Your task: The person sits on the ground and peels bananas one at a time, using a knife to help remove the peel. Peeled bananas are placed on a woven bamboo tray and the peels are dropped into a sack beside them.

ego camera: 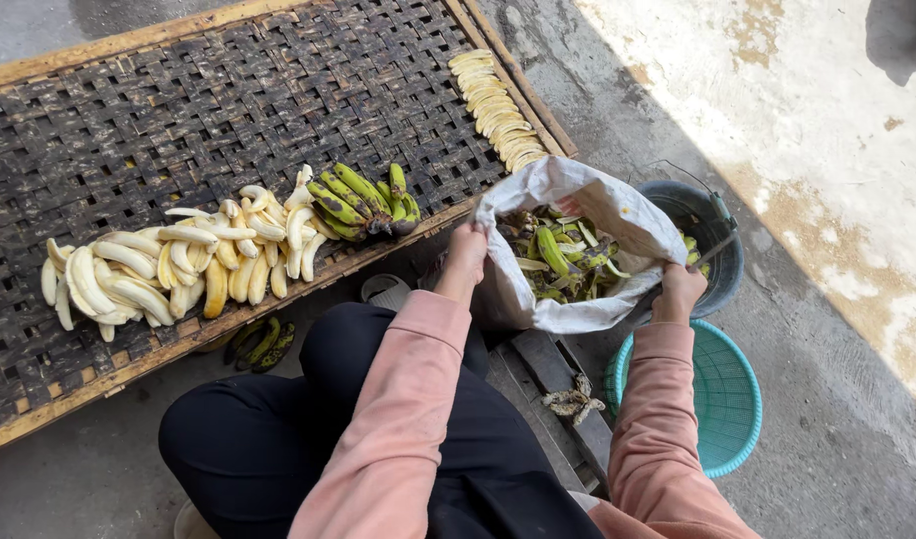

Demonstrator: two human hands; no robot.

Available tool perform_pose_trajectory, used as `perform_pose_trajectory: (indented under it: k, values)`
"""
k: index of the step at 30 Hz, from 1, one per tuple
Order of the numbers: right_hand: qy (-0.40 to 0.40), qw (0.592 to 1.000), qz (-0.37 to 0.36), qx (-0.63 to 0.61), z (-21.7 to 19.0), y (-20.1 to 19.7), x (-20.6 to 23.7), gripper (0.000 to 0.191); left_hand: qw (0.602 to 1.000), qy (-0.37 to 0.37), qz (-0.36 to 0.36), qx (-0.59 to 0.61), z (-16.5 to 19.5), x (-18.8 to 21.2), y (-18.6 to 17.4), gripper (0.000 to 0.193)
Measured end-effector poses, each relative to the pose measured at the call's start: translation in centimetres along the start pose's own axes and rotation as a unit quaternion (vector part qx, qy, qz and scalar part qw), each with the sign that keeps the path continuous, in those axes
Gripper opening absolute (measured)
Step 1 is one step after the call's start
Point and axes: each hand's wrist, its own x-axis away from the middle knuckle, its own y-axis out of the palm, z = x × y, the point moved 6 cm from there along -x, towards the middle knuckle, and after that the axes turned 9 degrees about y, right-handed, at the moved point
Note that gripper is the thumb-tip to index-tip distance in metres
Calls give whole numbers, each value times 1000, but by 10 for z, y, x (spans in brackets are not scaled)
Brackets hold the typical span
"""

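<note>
holding sack [578, 200] open, left hand [466, 252], right hand [681, 289]

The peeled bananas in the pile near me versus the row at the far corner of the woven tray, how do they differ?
The pile of peeled bananas lies loose and crisscrossed at the near edge of the woven tray; the row of peeled bananas is lined up neatly side by side along the far right edge. The pile looks paler, cream to white, the row more yellow. The pile touches a green unpeeled bunch; the row stands alone. Both are peeled and rest on the tray.
</note>
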Motion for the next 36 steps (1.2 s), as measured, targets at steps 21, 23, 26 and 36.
perform_pose_trajectory:
  k: [21,23,26,36]
  values:
    - [-78,960,-263,56,14,42,24,14,991,32,50,121,45,-15,-28,27]
    - [-51,968,-240,59,16,35,20,12,997,48,30,-50,41,-7,-21,28]
    - [5,990,-134,42,18,5,3,10,943,-67,-96,-313,26,26,7,32]
    - [-23,992,-99,75,33,-89,54,53,608,255,167,-733,134,-58,-2,17]
